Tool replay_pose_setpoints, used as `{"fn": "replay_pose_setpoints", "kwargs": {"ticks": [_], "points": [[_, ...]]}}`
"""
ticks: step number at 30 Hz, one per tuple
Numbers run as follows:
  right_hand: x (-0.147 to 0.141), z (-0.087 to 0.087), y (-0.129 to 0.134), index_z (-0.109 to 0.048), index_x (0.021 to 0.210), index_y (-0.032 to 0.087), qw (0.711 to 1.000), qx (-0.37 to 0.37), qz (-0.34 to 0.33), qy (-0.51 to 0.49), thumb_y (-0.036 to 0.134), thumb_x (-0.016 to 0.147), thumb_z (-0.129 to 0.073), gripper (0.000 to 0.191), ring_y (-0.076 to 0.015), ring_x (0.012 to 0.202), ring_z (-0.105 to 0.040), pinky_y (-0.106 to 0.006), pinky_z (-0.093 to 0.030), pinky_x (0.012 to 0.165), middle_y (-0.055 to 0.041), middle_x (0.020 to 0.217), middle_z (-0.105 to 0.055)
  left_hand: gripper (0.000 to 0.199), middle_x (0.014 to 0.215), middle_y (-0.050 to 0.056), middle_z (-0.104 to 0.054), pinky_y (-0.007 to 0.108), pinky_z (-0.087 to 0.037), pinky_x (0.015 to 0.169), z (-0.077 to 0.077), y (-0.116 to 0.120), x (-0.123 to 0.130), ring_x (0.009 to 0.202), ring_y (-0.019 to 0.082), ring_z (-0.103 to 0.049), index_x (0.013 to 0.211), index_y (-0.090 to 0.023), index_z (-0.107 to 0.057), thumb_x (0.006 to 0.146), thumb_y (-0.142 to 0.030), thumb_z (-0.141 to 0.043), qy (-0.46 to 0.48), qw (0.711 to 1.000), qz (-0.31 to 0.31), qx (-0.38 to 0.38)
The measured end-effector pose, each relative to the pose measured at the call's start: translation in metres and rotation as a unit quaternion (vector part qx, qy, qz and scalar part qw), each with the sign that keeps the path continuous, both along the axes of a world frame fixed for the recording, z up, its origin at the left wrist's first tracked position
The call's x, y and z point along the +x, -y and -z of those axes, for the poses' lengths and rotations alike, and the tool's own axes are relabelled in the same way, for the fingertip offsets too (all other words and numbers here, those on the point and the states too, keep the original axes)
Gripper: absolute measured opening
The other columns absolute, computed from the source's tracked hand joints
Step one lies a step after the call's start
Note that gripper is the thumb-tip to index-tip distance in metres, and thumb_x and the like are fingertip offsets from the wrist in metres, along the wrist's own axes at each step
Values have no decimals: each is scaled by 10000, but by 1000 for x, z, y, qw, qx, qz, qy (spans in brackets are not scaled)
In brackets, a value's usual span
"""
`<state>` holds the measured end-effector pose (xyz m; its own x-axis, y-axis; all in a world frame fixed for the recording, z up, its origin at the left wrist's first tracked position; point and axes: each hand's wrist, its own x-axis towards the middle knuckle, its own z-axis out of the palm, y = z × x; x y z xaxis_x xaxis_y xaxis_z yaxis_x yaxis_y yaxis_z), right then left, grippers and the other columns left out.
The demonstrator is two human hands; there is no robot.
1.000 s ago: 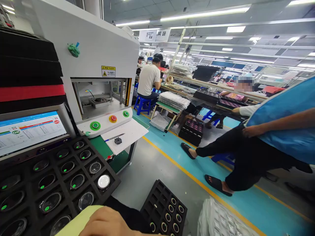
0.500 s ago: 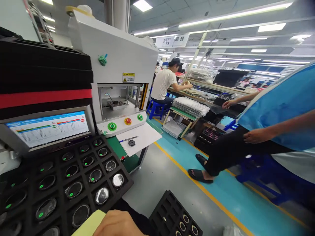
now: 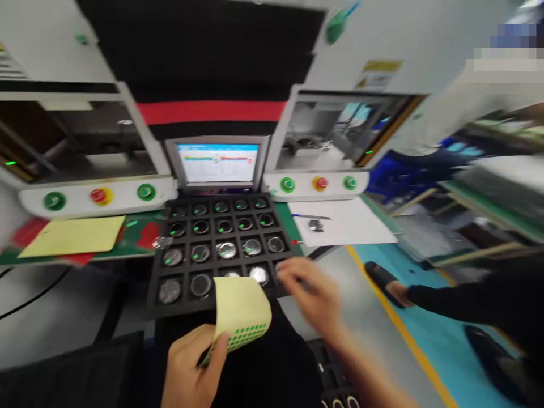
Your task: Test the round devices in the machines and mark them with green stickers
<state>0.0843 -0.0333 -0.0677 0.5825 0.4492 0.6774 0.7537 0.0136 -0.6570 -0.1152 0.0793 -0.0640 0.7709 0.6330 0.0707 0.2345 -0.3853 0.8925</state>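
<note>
My left hand grips a curled yellow sheet of small green dot stickers just in front of a black tray. The tray holds several round glass-like discs, many with a green dot on them. Blurred with motion, my right hand hovers at the tray's near right corner with fingers spread and nothing in it that I can make out.
A lit screen stands behind the tray between two white machines with green and red buttons. A yellow paper lies at left; a white sheet with a pen lies at right. A seated person's leg and sandal reach in from the right.
My view has swung left and down from the aisle to the tray. The left hand has risen with the sticker sheet, and my right hand has come into view beside the tray.
</note>
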Motion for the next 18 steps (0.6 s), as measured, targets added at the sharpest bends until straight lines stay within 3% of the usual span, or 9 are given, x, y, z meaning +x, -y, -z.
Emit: {"fn": "replay_pose_setpoints", "kwargs": {"ticks": [4, 7, 12, 18], "points": [[81, 23, -20, -635, 726, 169, 983, -105, -19, -147, 466, 836, -619, 317, -148, 531, -600, -260, -485, 511, -20, 588, -628, 390, 521, 2, -532, 201, -356, 500, 1, -8, -1, 490, 109, -505, 548, -161, -539, 923, -252, -481, -7, 998, 33, 45], [114, 35, -42, -618, 729, 150, 956, -192, -53, -216, 635, 764, -611, 486, -119, 427, -526, -240, -439, 441, 8, 500, -560, 373, 531, -1, -556, 181, -354, 488, 6, -14, -2, 490, 100, -514, 575, -152, -560, 929, -239, -481, 0, 997, 42, 63], [115, 35, -57, -597, 730, 164, 913, -282, -90, -281, 714, 668, -603, 553, -106, 387, -472, -227, -385, 405, 25, 473, -508, 380, 540, 1, -578, 168, -391, 507, 8, -22, -3, 499, 102, -531, 593, -140, -605, 930, -268, -484, -14, 998, 53, 38], [95, 27, -33, -609, 708, 171, 880, -333, -107, -320, 703, 673, -581, 534, -105, 362, -424, -231, -313, 378, 35, 443, -447, 469, 482, -1, -499, 180, -397, 489, 7, -33, 2, 471, 112, -497, 520, -132, -594, 925, -342, -482, -36, 998, 48, -10]]}}
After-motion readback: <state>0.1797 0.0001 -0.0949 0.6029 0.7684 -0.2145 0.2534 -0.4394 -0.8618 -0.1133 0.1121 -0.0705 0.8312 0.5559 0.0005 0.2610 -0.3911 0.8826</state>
